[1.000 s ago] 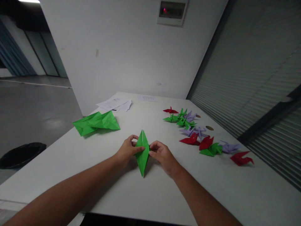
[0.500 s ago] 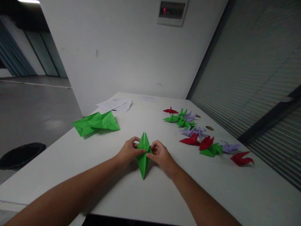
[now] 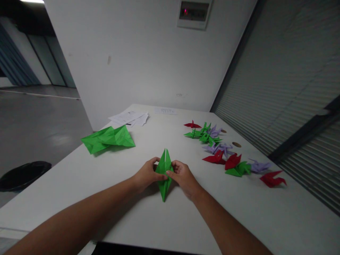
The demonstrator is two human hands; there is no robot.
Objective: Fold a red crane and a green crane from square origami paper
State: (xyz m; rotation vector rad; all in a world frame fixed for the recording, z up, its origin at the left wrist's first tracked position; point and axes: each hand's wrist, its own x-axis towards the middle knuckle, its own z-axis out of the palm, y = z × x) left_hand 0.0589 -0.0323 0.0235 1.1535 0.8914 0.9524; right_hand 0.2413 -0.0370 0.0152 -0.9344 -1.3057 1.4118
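Between my two hands is a green folded origami paper (image 3: 164,164), a long diamond with a slit down its upper half and a point toward me. My left hand (image 3: 147,174) pinches its left side, thumb pressed on the front near the middle and fingers behind. On the right side my right hand (image 3: 183,176) grips it too, with the thumb on the front close to the other thumb. The fingertips behind the paper are partly hidden. The lower tip is close to the white table (image 3: 127,212).
Creased green paper sheets (image 3: 108,140) lie to the left, with printed papers (image 3: 130,118) behind them. Along the right stand several folded cranes, among them a red crane (image 3: 273,179) and a purple crane (image 3: 259,165). A black-lined bin (image 3: 23,175) is beside the table's left edge.
The green folded paper has shifted slightly right. My left hand has moved right with it, its thumb now a little lower on the paper. My right hand keeps its hold.
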